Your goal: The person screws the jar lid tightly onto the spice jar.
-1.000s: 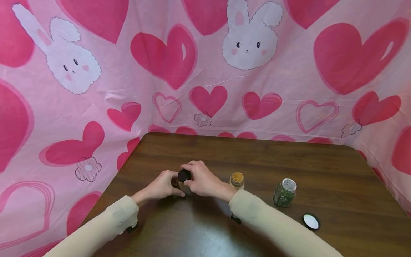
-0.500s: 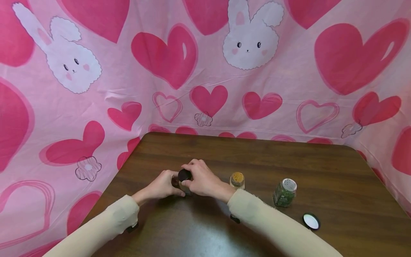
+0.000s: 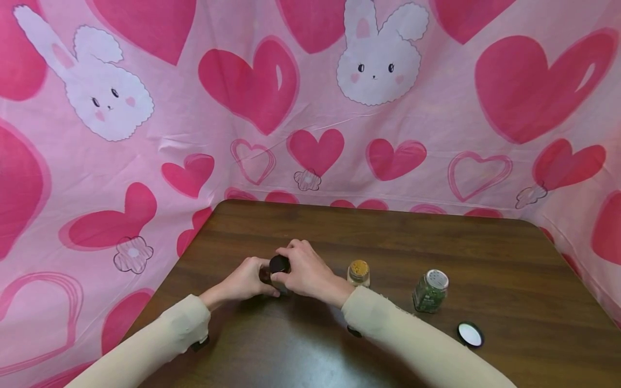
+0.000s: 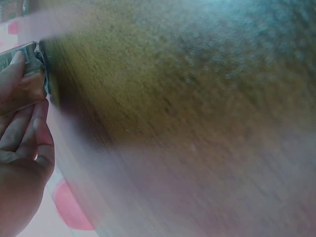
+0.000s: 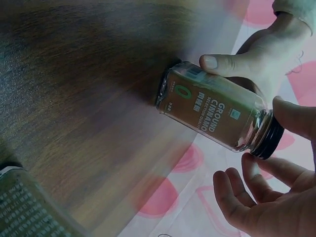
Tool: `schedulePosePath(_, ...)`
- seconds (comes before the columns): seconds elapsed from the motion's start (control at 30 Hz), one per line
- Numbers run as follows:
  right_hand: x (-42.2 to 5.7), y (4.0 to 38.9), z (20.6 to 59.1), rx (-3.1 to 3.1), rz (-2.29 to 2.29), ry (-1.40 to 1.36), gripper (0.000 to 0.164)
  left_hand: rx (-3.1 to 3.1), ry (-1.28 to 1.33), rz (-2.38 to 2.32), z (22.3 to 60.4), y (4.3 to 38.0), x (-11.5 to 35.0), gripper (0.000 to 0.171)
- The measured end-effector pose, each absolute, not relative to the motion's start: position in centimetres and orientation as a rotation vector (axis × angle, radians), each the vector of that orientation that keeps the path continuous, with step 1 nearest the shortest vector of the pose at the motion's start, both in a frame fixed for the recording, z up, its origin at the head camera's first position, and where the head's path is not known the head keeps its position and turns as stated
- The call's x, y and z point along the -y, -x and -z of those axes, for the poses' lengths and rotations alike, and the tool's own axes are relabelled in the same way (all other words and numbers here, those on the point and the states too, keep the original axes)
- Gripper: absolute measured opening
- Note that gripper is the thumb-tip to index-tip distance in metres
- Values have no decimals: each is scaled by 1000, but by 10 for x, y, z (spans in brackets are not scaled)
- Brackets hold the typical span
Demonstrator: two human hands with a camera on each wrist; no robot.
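Glass jar (image 5: 212,108) between curved hands (image 3: 246,279) (image 3: 306,271)

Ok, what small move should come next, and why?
Probably twist the round black lid with the right hand: it pinches the lid, which sits on the clear, square-sided cinnamon jar, held by the left hand.

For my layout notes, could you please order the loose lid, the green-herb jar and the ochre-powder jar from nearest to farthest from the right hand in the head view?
1. Ochre-powder jar: just right of the right hand.
2. Green-herb jar: farther right.
3. Loose lid: rightmost, lowest in view.
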State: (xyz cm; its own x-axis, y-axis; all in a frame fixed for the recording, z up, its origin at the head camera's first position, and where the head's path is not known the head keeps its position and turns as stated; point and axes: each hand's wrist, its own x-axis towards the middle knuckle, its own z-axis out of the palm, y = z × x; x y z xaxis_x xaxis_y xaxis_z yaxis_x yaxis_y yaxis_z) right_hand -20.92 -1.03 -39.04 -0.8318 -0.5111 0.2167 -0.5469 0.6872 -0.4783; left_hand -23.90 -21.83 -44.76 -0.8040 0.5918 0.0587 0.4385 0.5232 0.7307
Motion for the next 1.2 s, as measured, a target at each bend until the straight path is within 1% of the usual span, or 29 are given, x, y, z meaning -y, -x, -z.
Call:
schedulePosePath(0.23,9,209,391,2818,-785,-907,74,-2586,-893,-1137,449,238,219,34)
schedulePosePath(0.3,8,209,389,2825,-842,-926,76,-2592,-897,-1136,449,238,219,34)
schedulePosePath(0.47,6,212,382,2853,-1066,-972,72,-2591,-909,-1138,449,238,220,36)
schedulePosePath(0.7,4,215,380,2902,-1325,-1013,70,-2611,-905,-1108,450,239,220,35)
schedulePosePath(1.13,8,217,382,2904,-1249,-1022,62,-2624,-928,-1119,452,239,219,35)
schedulePosePath(1.2,8,217,382,2914,-1258,-1013,61,-2617,-922,-1122,447,236,217,35)
